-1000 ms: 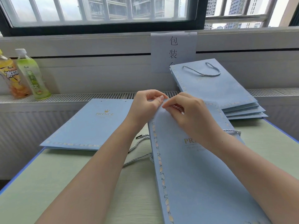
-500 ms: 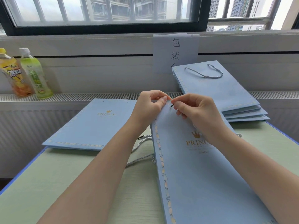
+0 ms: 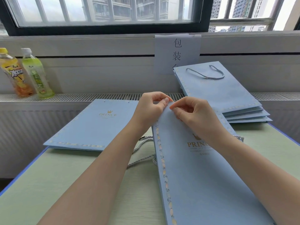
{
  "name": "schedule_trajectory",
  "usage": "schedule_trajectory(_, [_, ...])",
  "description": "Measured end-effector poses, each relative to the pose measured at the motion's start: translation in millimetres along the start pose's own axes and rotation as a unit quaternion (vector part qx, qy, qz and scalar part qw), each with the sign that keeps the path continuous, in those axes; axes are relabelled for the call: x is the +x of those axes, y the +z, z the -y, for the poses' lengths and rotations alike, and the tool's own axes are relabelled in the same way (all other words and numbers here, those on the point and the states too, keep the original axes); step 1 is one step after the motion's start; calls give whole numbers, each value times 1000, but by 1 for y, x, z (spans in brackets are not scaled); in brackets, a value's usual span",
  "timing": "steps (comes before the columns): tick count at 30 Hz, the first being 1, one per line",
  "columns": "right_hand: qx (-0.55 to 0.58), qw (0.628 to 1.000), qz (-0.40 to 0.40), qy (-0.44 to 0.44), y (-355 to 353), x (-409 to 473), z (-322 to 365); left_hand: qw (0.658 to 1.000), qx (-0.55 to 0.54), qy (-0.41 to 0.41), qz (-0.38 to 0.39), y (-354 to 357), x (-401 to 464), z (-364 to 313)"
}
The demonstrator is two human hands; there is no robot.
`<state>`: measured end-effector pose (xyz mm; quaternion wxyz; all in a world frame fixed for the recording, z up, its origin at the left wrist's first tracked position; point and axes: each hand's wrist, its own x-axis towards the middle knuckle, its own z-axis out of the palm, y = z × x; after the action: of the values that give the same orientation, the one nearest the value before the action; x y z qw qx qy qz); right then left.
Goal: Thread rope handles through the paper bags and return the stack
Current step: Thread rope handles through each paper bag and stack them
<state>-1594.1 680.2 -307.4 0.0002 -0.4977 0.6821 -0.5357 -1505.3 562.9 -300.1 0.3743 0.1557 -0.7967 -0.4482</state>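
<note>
A flat light-blue paper bag (image 3: 203,181) with gold PRINCE print lies tilted up in front of me. My left hand (image 3: 151,109) pinches its top edge near the left corner. My right hand (image 3: 194,114) pinches something small at the same edge, right beside the left thumb; the rope tip is hidden by the fingers. Loose grey rope (image 3: 142,158) trails on the table from under the bag's left side. Another flat bag without a handle (image 3: 90,127) lies at the left. A stack of bags (image 3: 227,101) leans at the back right, its top bag carrying a rope handle (image 3: 206,73).
Two drink bottles, a yellow one (image 3: 14,73) and a green one (image 3: 36,73), stand on the radiator ledge at the left. A paper sign (image 3: 177,52) hangs under the window. The green table (image 3: 65,184) has a blue edge along its left and right sides.
My right hand's fingertips have moved closer to the left thumb at the bag's top edge; the dark rope tip seen half a second ago is now covered.
</note>
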Motion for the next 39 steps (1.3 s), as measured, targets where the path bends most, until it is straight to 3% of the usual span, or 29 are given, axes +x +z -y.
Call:
schedule_trajectory(7, [-16,998,-47,28,1,3,-3,989,-133,-49,37,-6,-1,-5])
schedule_trajectory(10, [-29,999,-18,27,-4,3,0,982,-163,-66,66,-10,0,-7])
schedule_trajectory(16, [5,999,40,23,-10,5,1,982,-150,-81,79,-11,3,-8])
schedule_trajectory(25, [-8,1000,17,3,-4,5,-4,992,-74,-58,80,-9,3,-8])
schedule_trajectory(39, [-58,997,12,-48,-3,4,-10,988,-103,-94,73,-9,6,-2])
